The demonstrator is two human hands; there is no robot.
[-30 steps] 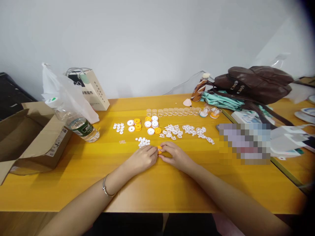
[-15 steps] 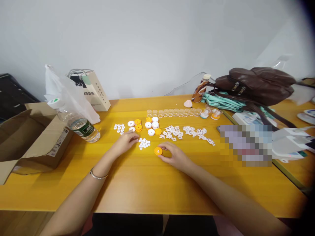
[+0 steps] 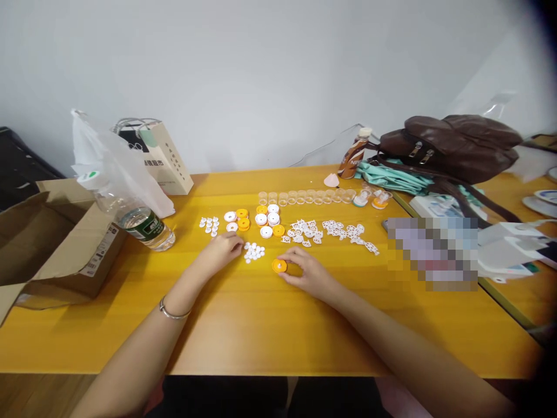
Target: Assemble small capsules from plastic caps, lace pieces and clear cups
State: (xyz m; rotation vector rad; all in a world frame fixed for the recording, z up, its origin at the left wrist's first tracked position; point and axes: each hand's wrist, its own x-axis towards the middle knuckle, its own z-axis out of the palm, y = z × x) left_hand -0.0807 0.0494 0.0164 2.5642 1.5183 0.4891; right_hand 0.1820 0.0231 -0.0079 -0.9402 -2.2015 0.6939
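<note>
My right hand (image 3: pixel 307 270) grips a round orange plastic disc (image 3: pixel 279 266) by its edge, between thumb and fingers. A small pale piece shows at the disc's middle. My left hand (image 3: pixel 223 249) is closed, with its fingertips curled together just left of a cluster of small white round pieces (image 3: pixel 254 252); what they hold, if anything, is hidden. Beyond that hand stand white and orange discs (image 3: pixel 243 224) in a group, and a second such group (image 3: pixel 273 218) is to its right. More small white stemmed pieces (image 3: pixel 209 224) lie to the left.
Clear plastic cups (image 3: pixel 309 197) form a row behind, ending near two assembled pieces (image 3: pixel 380 200). White openwork pieces (image 3: pixel 343 230) spread to the right. A cardboard box (image 3: pixel 65 255) and a water bottle (image 3: pixel 145 223) stand left; a brown bag (image 3: pixel 452 148) is back right.
My left fingers have curled in and drawn slightly away from the white pieces. My right hand still grips the orange disc in nearly the same place. The view has shifted slightly.
</note>
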